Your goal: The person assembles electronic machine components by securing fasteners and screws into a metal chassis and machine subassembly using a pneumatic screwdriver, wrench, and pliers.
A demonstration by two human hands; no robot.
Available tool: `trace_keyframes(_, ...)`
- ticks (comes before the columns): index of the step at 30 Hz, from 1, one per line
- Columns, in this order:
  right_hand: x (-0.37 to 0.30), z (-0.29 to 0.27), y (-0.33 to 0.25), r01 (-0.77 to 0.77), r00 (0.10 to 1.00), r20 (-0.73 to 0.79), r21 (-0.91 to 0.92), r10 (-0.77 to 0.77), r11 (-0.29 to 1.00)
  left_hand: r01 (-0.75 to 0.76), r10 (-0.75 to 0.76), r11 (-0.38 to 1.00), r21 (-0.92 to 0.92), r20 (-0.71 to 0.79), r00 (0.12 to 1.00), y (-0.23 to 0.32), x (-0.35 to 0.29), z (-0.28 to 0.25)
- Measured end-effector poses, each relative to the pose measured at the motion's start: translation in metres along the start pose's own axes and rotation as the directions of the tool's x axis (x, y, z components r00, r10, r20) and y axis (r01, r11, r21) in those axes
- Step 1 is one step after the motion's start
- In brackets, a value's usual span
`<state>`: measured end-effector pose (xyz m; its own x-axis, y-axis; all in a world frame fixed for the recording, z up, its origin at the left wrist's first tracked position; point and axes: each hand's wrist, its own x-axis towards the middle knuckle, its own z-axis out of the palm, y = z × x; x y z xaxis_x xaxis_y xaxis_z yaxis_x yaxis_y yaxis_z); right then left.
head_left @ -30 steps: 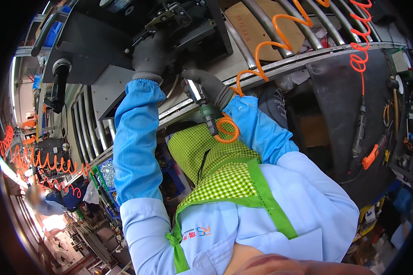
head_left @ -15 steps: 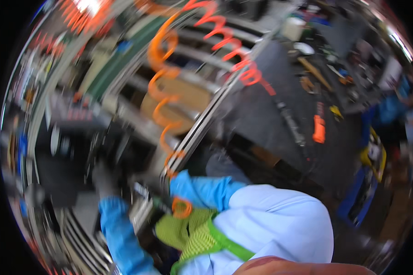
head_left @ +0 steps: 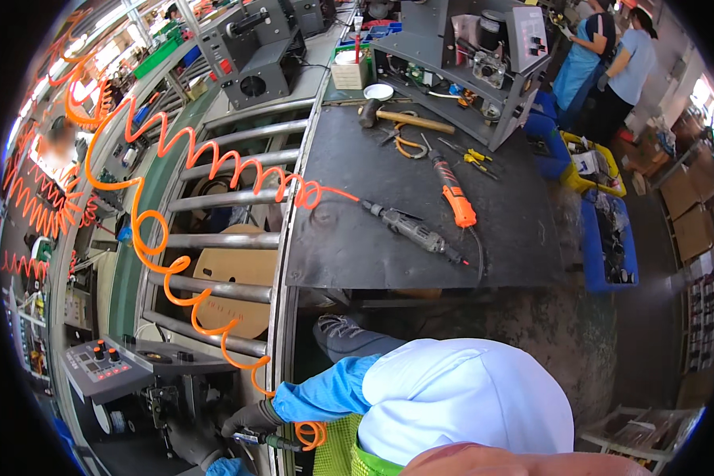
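Note:
At the lower left sits a dark machine with a sloped control panel (head_left: pixel 107 369) bearing orange-topped knobs. Inside its open body is a dark mechanism (head_left: pixel 163 404), with a white round part (head_left: pixel 109 419) beside it. My left hand (head_left: pixel 194 443), in a dark grey glove, reaches to the mechanism; its fingers blend into the dark parts. Close beside it, my right hand (head_left: pixel 252 418), also gloved, is closed around a slim air screwdriver (head_left: pixel 268 439). An orange coiled hose (head_left: pixel 184 297) runs down to that tool's rear end.
A roller conveyor (head_left: pixel 230 239) carries a cardboard piece (head_left: pixel 234 305). The black-topped bench (head_left: pixel 349 170) holds another air tool (head_left: pixel 408 230), an orange-handled tool (head_left: pixel 456 198), a hammer (head_left: pixel 412 119), pliers (head_left: pixel 477 159) and an open grey machine frame (head_left: pixel 452 75). Blue bins (head_left: pixel 611 238) and two people (head_left: pixel 603 71) are at the right.
My view has turned and steadied from a blur. The machine and both hands now appear lower in view, and the right hand with the screwdriver shows clearly.

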<state>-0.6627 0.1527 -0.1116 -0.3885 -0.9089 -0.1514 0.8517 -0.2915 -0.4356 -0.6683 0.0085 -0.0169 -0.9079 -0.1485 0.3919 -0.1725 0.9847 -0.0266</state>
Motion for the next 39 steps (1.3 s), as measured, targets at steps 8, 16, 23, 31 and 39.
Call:
trace_keyframes(8,0.012,-0.014,0.002,-0.013,1.0,0.012,-0.005,0.013,1.0,-0.058,0.051,0.985,-0.162,-0.049,0.997,-0.029,0.023,0.049)
trace_keyframes(16,0.008,-0.005,0.002,0.019,0.999,0.051,-0.005,-0.019,1.0,-0.086,0.074,0.977,-0.193,-0.069,0.995,-0.013,0.027,0.055)
trace_keyframes(23,0.004,-0.006,-0.002,-0.007,0.999,0.052,0.007,0.007,1.0,-0.103,0.087,0.973,-0.206,-0.086,0.992,-0.005,0.034,0.055)
trace_keyframes(31,0.007,-0.009,-0.005,-0.046,0.999,0.023,-0.013,0.046,0.999,-0.106,0.085,0.971,-0.213,-0.104,0.991,-0.006,0.04,0.054)
trace_keyframes(39,0.019,-0.02,0.002,0.008,0.998,0.066,0.048,-0.011,0.999,-0.092,0.07,0.969,-0.227,-0.104,0.992,-0.002,0.034,0.054)
